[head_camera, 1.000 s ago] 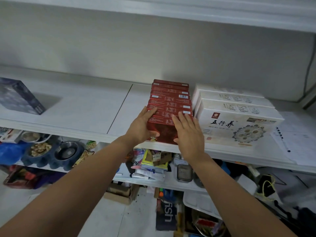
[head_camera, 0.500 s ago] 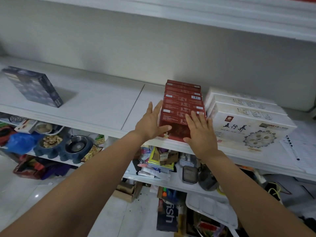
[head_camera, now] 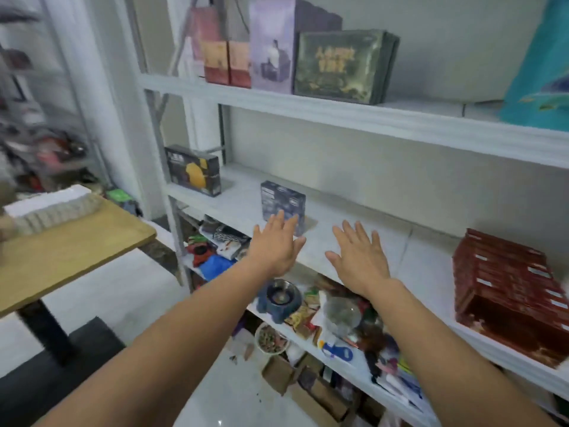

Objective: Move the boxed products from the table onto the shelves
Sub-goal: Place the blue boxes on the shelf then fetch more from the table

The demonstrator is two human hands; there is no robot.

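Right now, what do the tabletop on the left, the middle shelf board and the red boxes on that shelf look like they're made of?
Tabletop: looks like light wood or wood-look laminate, matte, with faint grain and a rounded corner.
Middle shelf board: a white, smooth, slightly glossy panel with a seam line; could be painted board or laminate, hard to tell.
Red boxes: printed cardboard, apparently glossy, with white label strips and sharp folded edges.

The left hand (head_camera: 277, 246) covers the lower front of the dark blue box (head_camera: 282, 201) on the middle shelf (head_camera: 425, 263). At this shelf's right end, the picture's edge cuts the stack of red boxes (head_camera: 508, 291). The teal bag (head_camera: 542, 66) on the upper shelf is cut too. The print on the green box (head_camera: 338, 66) is too blurred to read. The things at the worktop's (head_camera: 67, 248) far left edge are smeared.
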